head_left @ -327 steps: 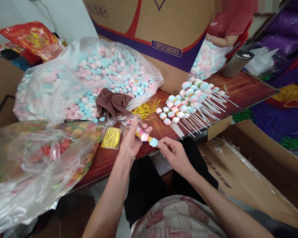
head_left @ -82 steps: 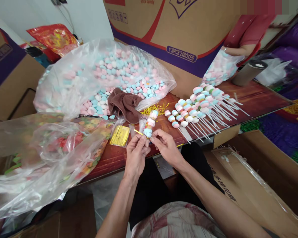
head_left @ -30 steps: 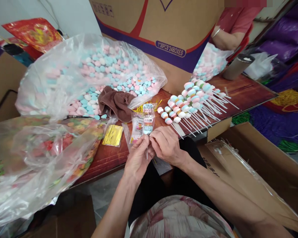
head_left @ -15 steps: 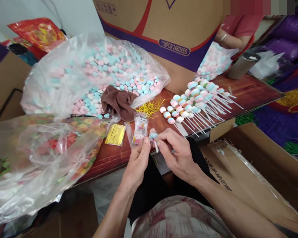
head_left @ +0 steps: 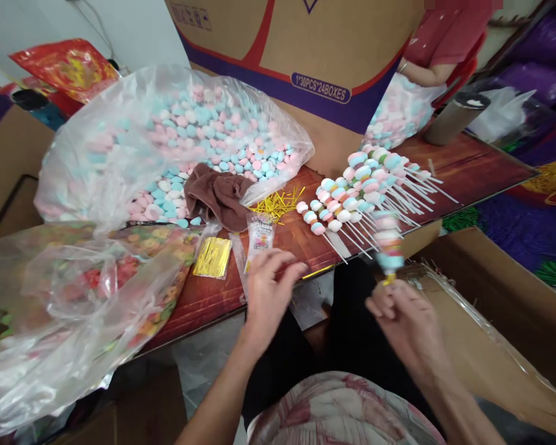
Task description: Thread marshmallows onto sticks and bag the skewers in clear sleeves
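My right hand grips the stick end of a marshmallow skewer. The skewer stands upright, slightly blurred, stacked in pink, white and blue, with a gold twist tie round its base just above my fingers. Over the table's front edge is my left hand, empty, thumb and fingers apart. Close by it lie a small printed clear wrapper and a pack of gold twist ties. Loose gold twist ties are scattered behind. A pile of marshmallow skewers rests on the table, sticks pointing towards the front right.
A large clear bag of marshmallows and a brown cloth lie at the back left. In front is a bag of colourful sweets. A big carton stands behind; an opened carton is at right. Another person's arm shows beyond.
My hands have parted. The right one has carried the skewer to the right, over the open carton's edge; the left has let go and opened.
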Demonstrator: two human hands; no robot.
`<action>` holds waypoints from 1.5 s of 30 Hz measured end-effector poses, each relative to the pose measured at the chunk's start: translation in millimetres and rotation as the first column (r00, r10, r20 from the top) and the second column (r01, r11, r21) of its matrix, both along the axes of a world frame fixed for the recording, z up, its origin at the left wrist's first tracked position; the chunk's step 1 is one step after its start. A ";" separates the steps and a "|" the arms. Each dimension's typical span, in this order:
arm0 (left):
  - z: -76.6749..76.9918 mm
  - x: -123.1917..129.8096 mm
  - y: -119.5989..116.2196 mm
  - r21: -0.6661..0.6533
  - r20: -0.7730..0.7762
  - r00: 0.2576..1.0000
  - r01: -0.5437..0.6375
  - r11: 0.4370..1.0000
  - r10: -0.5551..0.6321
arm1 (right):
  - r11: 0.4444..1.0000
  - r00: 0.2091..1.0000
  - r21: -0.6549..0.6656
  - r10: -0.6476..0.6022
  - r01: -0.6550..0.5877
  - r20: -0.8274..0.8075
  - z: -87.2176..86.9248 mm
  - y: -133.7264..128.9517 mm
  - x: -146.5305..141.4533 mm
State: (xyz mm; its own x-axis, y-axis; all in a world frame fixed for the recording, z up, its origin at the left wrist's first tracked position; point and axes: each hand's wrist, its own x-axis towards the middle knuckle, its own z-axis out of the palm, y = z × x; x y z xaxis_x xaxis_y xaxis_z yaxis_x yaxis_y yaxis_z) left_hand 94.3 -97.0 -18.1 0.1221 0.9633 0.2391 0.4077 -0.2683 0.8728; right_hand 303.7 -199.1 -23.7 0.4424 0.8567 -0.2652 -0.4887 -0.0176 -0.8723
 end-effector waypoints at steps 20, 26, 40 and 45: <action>-9.1 -56.2 50.1 -0.062 -0.623 0.767 -0.248 0.967 0.156 | 0.807 0.524 0.101 0.277 -0.581 0.806 7.5 48.5 -81.5; -4.1 -62.9 50.6 -0.135 -0.218 0.955 -0.231 0.963 0.199 | 0.781 0.412 -0.030 0.361 -0.623 0.837 -0.4 64.9 -95.3; 7.5 -8.9 11.8 -0.613 0.785 0.394 0.386 0.689 0.478 | 0.935 0.918 0.048 0.336 -0.353 0.209 4.3 90.4 -112.9; 2.7 -10.4 10.0 -0.656 0.738 0.415 0.255 0.711 0.532 | 0.838 0.733 -0.007 0.481 -0.546 0.480 8.4 89.3 -90.1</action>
State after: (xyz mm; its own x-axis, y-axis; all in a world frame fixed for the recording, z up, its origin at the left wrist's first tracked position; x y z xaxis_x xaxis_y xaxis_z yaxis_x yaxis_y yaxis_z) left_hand 83.9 -87.0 -15.5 0.0871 0.8595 -0.5037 -0.6611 0.4281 0.6162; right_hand 213.6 -109.8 -15.4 -0.0357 0.9990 -0.0258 0.0050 -0.0257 -0.9997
